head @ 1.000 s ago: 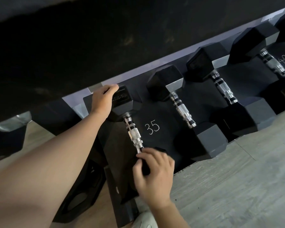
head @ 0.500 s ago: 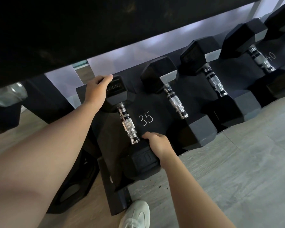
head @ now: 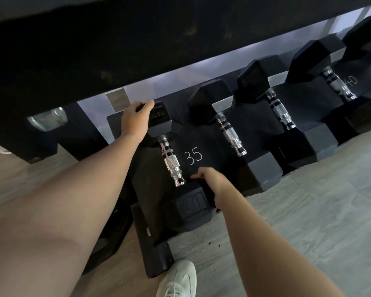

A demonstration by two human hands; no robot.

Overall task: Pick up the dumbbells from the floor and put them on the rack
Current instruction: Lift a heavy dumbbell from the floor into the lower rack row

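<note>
Rack (head: 204, 146): both hands gripping dumbbell (head: 172, 166) heads.

Four dumbbells rest on the rack (head: 204, 146), and a fifth may sit at the far right edge, too cut off to be sure. The first dumbbell (head: 172, 165) lies between the two hands: the left hand (head: 136, 117) on its far head, the right hand (head: 210, 181) on its near head. The second dumbbell (head: 231, 136) sits just right of the right hand, the third dumbbell (head: 282, 113) and fourth dumbbell (head: 336, 84) farther right. Two chalked numbers show: 35 (head: 193, 155) above the right hand, 40 (head: 351, 81) far right. One white shoe (head: 178, 279) is below it.
</note>
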